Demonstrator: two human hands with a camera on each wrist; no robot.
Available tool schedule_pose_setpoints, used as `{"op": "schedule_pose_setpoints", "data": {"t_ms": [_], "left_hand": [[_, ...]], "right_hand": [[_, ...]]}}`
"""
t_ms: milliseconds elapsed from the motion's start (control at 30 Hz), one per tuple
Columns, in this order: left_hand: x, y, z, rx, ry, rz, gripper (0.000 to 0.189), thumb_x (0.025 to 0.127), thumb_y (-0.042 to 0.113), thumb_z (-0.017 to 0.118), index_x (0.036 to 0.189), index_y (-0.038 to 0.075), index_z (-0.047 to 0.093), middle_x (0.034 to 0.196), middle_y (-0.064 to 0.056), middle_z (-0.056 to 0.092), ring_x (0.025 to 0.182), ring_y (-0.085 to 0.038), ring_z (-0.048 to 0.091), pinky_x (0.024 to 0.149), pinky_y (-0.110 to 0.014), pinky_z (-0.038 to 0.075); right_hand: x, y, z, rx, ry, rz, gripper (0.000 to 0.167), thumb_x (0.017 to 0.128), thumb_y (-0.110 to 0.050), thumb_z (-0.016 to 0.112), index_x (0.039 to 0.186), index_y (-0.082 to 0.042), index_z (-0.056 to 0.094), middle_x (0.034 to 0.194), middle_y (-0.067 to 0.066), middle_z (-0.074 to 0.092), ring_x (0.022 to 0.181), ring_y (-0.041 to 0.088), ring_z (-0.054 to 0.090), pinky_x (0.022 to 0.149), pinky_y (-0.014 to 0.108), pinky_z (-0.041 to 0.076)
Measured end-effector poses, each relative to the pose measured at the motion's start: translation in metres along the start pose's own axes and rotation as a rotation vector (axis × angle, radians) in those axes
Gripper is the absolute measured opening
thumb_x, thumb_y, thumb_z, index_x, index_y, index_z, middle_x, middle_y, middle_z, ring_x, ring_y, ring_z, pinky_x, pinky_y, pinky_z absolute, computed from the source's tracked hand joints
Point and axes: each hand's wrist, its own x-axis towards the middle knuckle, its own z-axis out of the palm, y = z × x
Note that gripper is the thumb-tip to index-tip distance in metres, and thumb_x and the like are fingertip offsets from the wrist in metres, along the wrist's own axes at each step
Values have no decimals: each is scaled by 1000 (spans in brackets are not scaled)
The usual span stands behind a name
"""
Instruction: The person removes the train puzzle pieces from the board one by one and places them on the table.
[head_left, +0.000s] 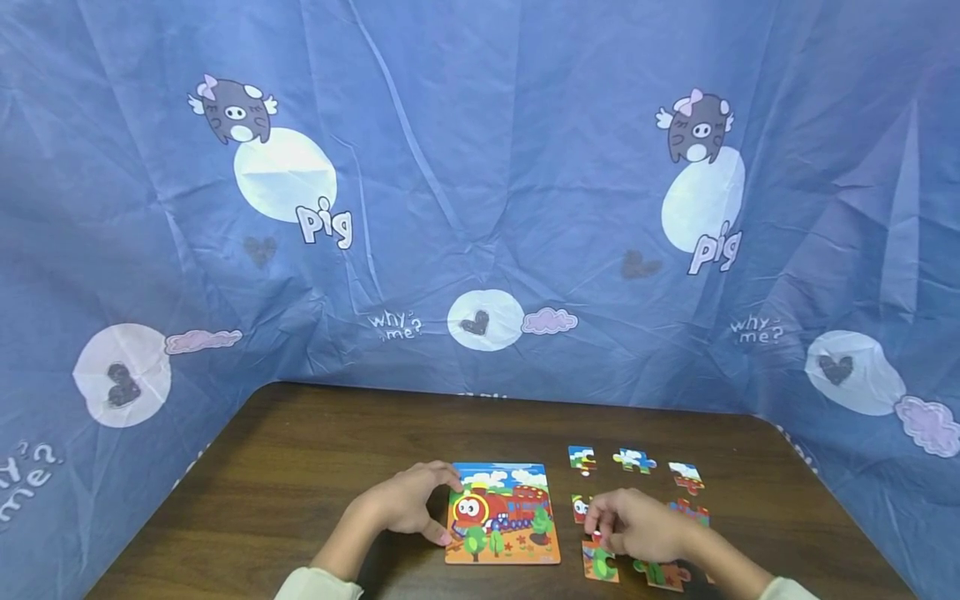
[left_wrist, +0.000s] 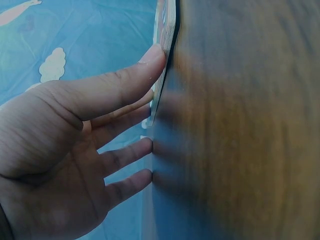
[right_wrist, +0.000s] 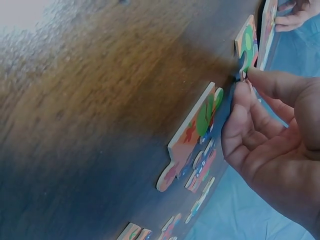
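Observation:
A square train picture puzzle lies flat on the brown table. At its left side rests my left hand, fingers spread and nearly straight, with the thumb against the lower left edge and the index finger by the upper corner. In the left wrist view the thumb touches the thick side of the picture puzzle. My right hand pinches a jigsaw piece with a green tree at its upper edge. In the right wrist view thumb and forefinger meet at a knob of this piece.
Several loose pieces lie right of the picture: a sky piece, a corner piece, a cloud-and-red piece and a piece with an eye. An orange-and-green piece lies below the right hand. A blue curtain surrounds the table.

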Motion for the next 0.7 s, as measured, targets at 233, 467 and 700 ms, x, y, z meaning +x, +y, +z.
{"op": "schedule_pose_setpoints", "data": {"t_ms": [233, 467, 700], "left_hand": [[1, 0, 1, -7, -5, -28, 63, 72, 27, 93, 127, 10, 67, 147, -9, 55, 140, -39, 44, 111, -66, 37], [1, 1, 1, -1, -3, -23, 64, 72, 27, 93, 127, 9, 67, 146, -9, 55, 140, -39, 45, 112, -64, 37], [0, 1, -2, -49, -12, -6, 63, 73, 25, 93, 128, 8, 67, 147, -9, 54, 141, -36, 44, 115, -56, 37]], "right_hand": [[0, -1, 1, -55, 9, -23, 27, 81, 15, 66, 94, -9, 65, 76, -3, 58, 64, 2, 52, 59, 20, 48], [-1, 2, 1, -50, 3, -24, 27, 80, 15, 65, 94, -9, 65, 74, -7, 56, 63, 0, 52, 59, 19, 49], [0, -2, -7, -32, 33, -39, 5, 94, -3, 70, 95, -5, 66, 76, -5, 60, 65, 1, 52, 60, 20, 49]]}}
